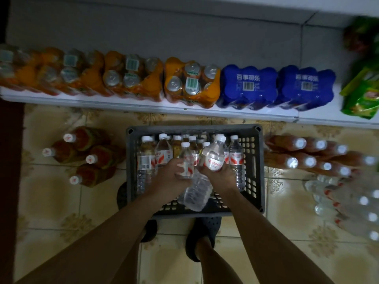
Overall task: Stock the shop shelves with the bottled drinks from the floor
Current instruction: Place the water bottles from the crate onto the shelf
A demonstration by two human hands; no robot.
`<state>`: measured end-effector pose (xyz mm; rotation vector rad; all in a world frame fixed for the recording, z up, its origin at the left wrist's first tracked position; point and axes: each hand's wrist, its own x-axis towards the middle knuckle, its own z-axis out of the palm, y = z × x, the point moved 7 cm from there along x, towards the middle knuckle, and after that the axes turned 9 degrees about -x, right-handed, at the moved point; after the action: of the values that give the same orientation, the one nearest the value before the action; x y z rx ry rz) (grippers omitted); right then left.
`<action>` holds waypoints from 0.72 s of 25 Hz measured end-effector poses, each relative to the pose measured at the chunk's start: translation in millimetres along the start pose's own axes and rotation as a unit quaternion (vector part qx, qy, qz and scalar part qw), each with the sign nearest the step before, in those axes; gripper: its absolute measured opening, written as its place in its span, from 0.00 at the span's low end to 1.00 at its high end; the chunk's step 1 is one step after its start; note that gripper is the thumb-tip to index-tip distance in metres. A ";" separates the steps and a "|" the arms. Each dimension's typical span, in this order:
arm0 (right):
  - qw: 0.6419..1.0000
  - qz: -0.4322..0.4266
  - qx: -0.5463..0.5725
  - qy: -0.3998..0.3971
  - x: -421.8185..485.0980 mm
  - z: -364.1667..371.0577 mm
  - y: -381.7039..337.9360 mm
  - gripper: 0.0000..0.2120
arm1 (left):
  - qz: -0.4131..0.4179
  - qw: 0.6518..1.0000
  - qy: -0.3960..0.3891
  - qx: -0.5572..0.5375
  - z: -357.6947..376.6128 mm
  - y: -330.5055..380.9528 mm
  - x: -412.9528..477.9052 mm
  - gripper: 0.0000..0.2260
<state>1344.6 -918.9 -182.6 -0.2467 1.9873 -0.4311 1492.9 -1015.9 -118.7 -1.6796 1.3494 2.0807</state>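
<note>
A grey plastic crate (257,167) stands on the tiled floor in front of my feet, holding several small water bottles with white caps and red labels. My left hand (171,177) grips one small water bottle (185,160) over the crate. My right hand (220,175) grips a second water bottle (214,155), lifted slightly higher. Between the two hands another clear bottle (198,190) lies tilted; which hand holds it I cannot tell. The white bottom shelf (143,103) runs across the view beyond the crate.
Orange can packs (190,83) and blue shrink-wrapped packs (248,87) line the shelf, with green bags (361,95) at the right. On the floor, red-labelled tea bottles (86,156) lie left of the crate; brown drink bottles (307,154) and a water pack (348,203) lie right.
</note>
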 end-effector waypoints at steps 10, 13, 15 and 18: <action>0.966 -0.242 0.041 -0.086 -184.8 -54.2 -175.5 0.20 | 0.188 0.979 0.082 0.009 -26.6 120.4 -149.4 0.30; 0.949 -0.285 0.048 -0.124 -225.9 -47.2 -219.2 0.22 | 0.218 0.968 0.118 -0.031 -66.3 147.6 -192.3 0.27; 0.940 -0.308 0.047 -0.139 -243.0 -38.7 -248.4 0.21 | 0.246 0.957 0.138 -0.074 -97.7 163.3 -212.3 0.26; 0.926 -0.347 0.016 -0.149 -260.9 -21.5 -304.1 0.22 | 0.280 0.940 0.167 -0.103 -152.0 188.0 -225.8 0.27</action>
<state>1434.7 -1099.6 164.2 -0.9508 1.5452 -0.8184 1569.3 -1142.4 177.2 -1.9818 1.9698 2.3673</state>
